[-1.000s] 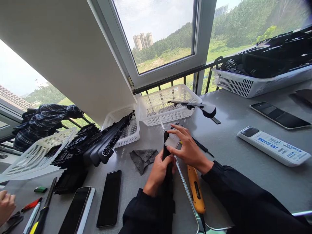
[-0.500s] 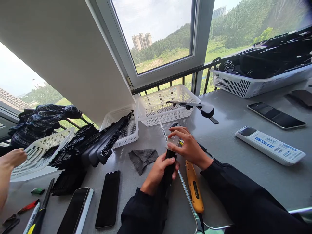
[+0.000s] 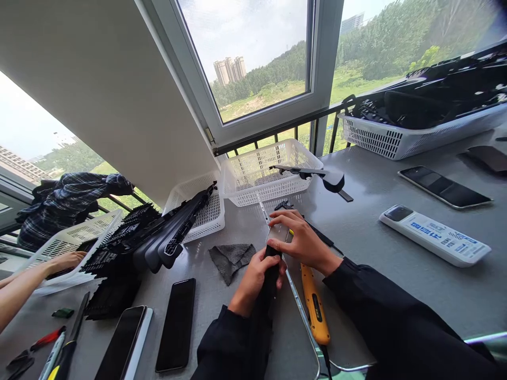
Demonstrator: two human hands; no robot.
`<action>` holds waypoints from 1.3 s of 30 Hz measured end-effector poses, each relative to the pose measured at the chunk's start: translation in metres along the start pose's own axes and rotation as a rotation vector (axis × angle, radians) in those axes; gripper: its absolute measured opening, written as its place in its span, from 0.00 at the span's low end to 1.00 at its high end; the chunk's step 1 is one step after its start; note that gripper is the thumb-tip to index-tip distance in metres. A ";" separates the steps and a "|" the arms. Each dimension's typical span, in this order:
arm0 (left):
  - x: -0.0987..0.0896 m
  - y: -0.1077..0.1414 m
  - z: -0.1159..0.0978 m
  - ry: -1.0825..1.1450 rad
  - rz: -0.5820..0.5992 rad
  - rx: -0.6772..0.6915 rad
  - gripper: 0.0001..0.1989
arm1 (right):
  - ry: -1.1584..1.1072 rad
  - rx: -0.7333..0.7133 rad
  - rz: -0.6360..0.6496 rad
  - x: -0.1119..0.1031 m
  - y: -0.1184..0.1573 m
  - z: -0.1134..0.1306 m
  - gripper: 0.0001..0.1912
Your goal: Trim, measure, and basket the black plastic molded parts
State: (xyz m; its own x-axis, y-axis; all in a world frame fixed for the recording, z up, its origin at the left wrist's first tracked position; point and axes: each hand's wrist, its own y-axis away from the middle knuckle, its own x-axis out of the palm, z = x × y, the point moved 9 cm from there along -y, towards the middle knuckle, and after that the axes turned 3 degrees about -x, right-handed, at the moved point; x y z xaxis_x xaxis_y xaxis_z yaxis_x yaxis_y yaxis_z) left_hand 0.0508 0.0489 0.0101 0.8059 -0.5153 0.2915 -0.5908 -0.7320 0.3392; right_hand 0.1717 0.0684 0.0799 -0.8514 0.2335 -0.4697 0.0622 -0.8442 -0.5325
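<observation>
My left hand [image 3: 259, 272] is closed around a long black part [image 3: 271, 272] that runs back towards my six o'clock. My right hand [image 3: 301, 238] pinches a pale flat piece [image 3: 278, 234] between thumb and fingers, right at the black part's far end; I can't tell whether the two touch. A second ago that end stuck up past the piece's left edge; now it ends at the piece's near side, and my grips look much the same.

Going by a clock centred on my hands, the yellow tool [image 3: 315, 306] lies near five, just beside a shiny metal strip [image 3: 295, 295]. A black phone [image 3: 176, 324] is at eight, and the crumpled grey cloth [image 3: 232, 262] at nine. The white device [image 3: 433, 236] with blue lettering sits at three on the grey surface [image 3: 356, 206].

Farther out at nine, a co-worker's hand [image 3: 67, 261] reaches into the left-hand basket [image 3: 65, 237]; a second ago it was lower, near the red-handled tool [image 3: 48, 338]. The stacked black panels [image 3: 158, 243] stand between us. Beyond, a white basket [image 3: 271, 184] at twelve has a curved part [image 3: 312, 175] across its rim, and a loaded basket [image 3: 386, 140] rests at two, below the window.
</observation>
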 end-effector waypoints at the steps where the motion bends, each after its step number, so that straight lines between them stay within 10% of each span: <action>1: 0.000 0.000 0.000 -0.014 -0.005 0.002 0.15 | -0.011 -0.018 0.029 0.003 0.000 0.004 0.12; 20: 0.004 0.001 0.006 -0.035 -0.019 -0.039 0.16 | 0.077 0.068 -0.128 -0.009 0.002 -0.010 0.11; 39: 0.003 0.001 0.005 -0.060 -0.062 -0.006 0.10 | -0.032 -0.021 0.076 0.012 0.002 0.004 0.10</action>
State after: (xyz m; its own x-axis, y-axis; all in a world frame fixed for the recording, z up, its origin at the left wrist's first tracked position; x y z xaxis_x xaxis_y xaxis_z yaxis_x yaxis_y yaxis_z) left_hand 0.0530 0.0441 0.0073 0.8416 -0.4953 0.2155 -0.5399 -0.7607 0.3603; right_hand 0.1599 0.0679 0.0760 -0.8597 0.1532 -0.4872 0.1383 -0.8485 -0.5107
